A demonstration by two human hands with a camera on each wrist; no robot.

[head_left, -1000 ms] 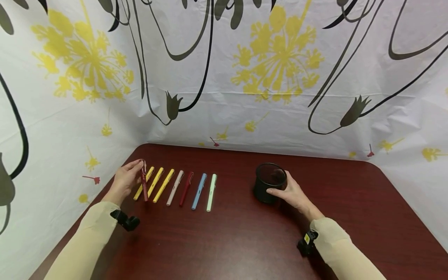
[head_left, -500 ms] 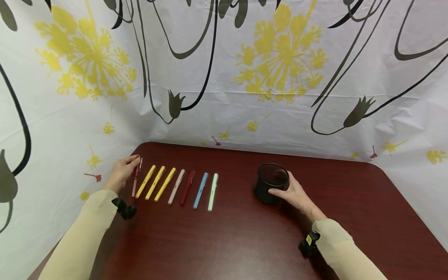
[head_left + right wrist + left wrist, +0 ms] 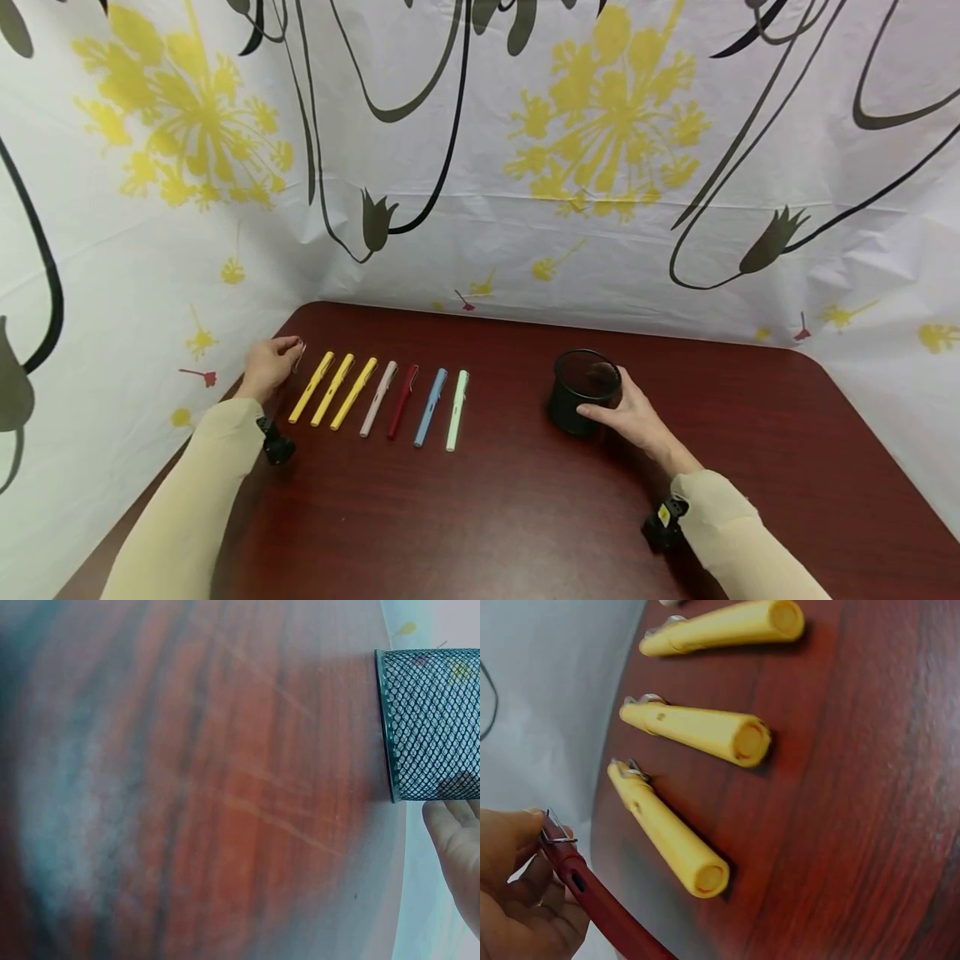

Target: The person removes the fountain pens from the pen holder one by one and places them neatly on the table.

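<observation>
At the left end of a row of pens, my left hand (image 3: 268, 369) pinches a dark red pen (image 3: 604, 909) near its clip end. The hand hides most of that pen in the head view. Three yellow pens (image 3: 333, 391) lie just right of it, then a pale pinkish pen (image 3: 378, 399), another red pen (image 3: 402, 402), a blue pen (image 3: 431, 408) and a mint green pen (image 3: 457, 411). My right hand (image 3: 628, 419) grips a black mesh pen cup (image 3: 573, 404) from its right side, thumb across the front. The cup stands upright.
The dark reddish wooden table (image 3: 480, 517) has rounded far corners. A white cloth (image 3: 450, 150) with yellow flowers and dark stems hangs behind it and along the left side. Table surface separates the mint green pen from the cup.
My left hand has moved left with the red pen, from over the leftmost yellow pen to beside it. The right hand and cup have stayed in place; the head view has shifted slightly.
</observation>
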